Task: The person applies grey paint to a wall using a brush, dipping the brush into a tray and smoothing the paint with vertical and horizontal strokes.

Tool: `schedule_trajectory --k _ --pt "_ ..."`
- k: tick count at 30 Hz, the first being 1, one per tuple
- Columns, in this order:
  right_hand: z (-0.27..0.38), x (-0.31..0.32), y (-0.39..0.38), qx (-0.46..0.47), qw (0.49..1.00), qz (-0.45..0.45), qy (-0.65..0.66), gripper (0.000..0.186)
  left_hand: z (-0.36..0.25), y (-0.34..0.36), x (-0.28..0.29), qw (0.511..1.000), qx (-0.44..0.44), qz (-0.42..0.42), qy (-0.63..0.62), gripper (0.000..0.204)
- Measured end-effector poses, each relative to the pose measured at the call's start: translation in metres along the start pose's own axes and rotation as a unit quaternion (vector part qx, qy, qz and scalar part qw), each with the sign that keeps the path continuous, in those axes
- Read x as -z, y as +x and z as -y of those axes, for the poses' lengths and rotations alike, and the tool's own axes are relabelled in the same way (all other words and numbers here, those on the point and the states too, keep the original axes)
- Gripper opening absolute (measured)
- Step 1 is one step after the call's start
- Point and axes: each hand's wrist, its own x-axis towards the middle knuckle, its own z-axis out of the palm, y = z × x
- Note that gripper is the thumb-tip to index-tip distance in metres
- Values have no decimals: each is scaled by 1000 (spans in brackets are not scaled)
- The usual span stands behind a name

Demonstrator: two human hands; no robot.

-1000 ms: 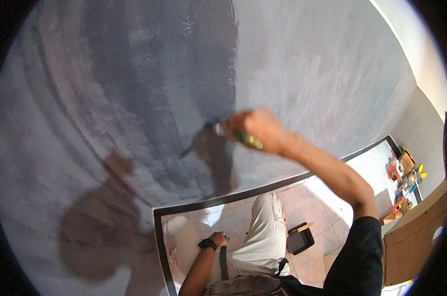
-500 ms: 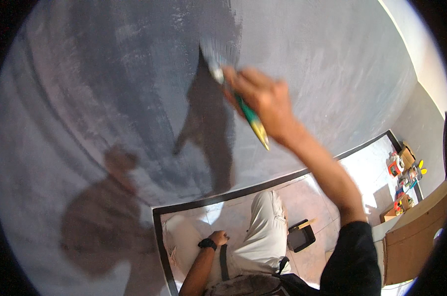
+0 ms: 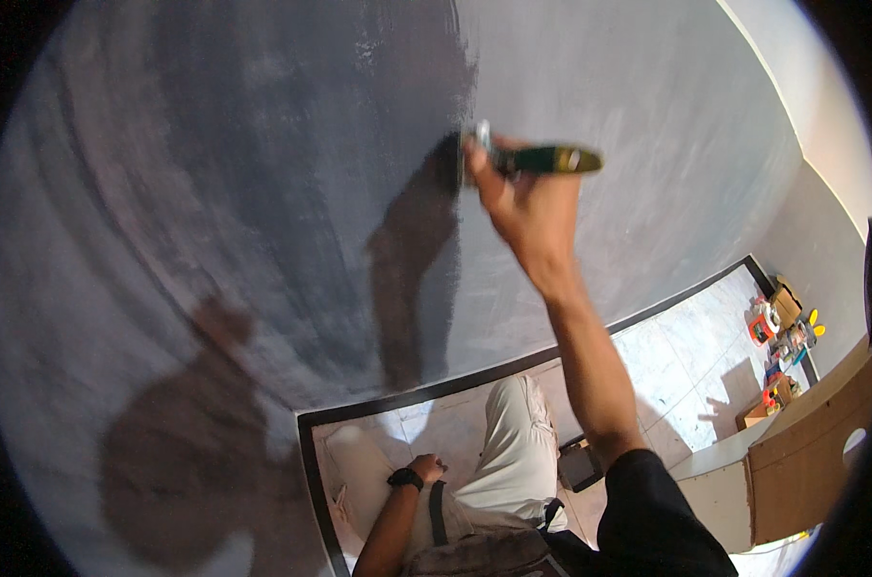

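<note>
Paintbrush (image 3: 563, 160), 1, gripped in right hand (image 3: 542, 207), left hand (image 3: 428, 467) loosely closed, 1 black tray (image 3: 579, 468)

Wall (image 3: 638, 183) dimmer at left, dark shadows (image 3: 190, 442) cast leftward, bright glare on floor tiles (image 3: 681, 351), brush (image 3: 546, 160) slightly blurred, black fisheye rim, edges bent

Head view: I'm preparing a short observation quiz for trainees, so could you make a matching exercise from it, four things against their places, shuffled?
Things
1. Paintbrush with a green-and-yellow handle
2. Black wristband
3. Black rectangular tray
4. Red-and-white round tub

Places
A. Beside the off-white trouser leg
B. At the picture's right side, near a brown cardboard box
C. Gripped in the right hand
D. Around the wrist above the left hand

Pairs: 1-C, 2-D, 3-A, 4-B
</note>
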Motion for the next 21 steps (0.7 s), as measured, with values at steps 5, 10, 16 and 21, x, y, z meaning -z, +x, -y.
schedule_trajectory --k 5,10,16,21 --pt "44 -3 80 188 970 -137 -69 23 17 12 -11 1000 15 7 -15 53" --pt "2 -15 38 224 969 -99 -22 20 0 16 -5 1000 17 19 0 53" --pt "14 3 -85 -48 993 109 -26 18 21 17 -6 999 4 35 -25 52" --pt "3 7 -59 -105 978 182 13 28 21 21 -8 1000 -7 18 -11 50"
